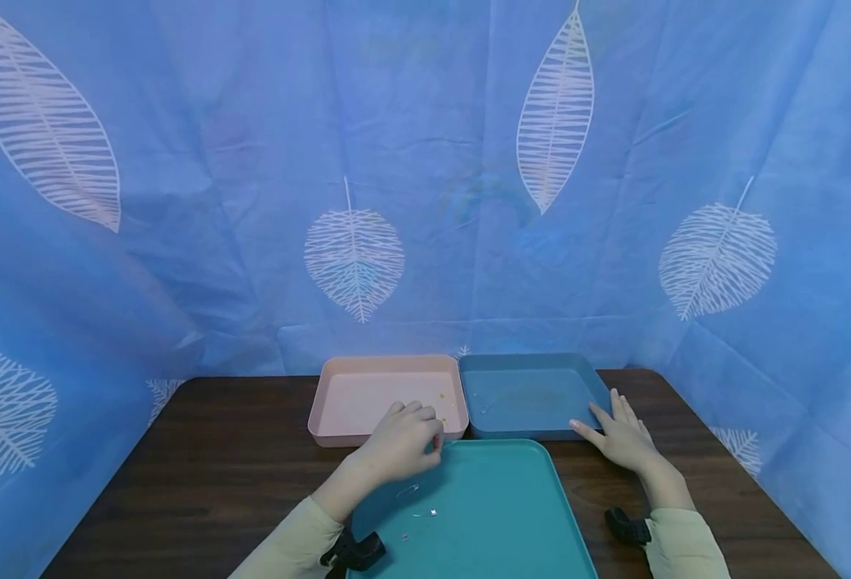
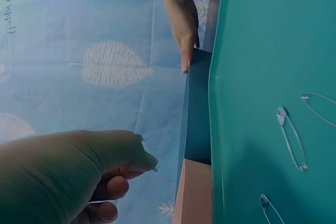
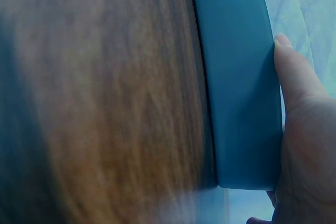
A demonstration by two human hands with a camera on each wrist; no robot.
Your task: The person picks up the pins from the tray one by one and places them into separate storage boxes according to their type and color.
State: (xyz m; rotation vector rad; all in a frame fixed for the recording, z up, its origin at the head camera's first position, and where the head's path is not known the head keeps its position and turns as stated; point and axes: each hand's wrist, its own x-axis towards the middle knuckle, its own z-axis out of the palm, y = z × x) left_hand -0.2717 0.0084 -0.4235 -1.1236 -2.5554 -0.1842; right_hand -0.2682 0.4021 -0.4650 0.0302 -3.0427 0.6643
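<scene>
My left hand (image 1: 405, 441) is over the far left part of the green tray (image 1: 498, 515), by the near wall of the pink tray (image 1: 367, 402). Between thumb and finger it pinches a silver safety pin (image 2: 145, 145), partly hidden by the thumb. Several more safety pins lie on the green tray; one pin (image 2: 292, 139) shows plainly in the left wrist view. At the near right corner of the blue tray (image 1: 534, 394), my right hand (image 1: 624, 438) rests with its fingers spread, touching the rim.
Small gold-coloured bits (image 1: 446, 406) lie in the pink tray's right side, and faint thin pieces (image 1: 482, 406) at the blue tray's left. All three trays stand on a dark wooden table (image 1: 237, 458). A blue leaf-patterned cloth (image 1: 425, 161) hangs behind.
</scene>
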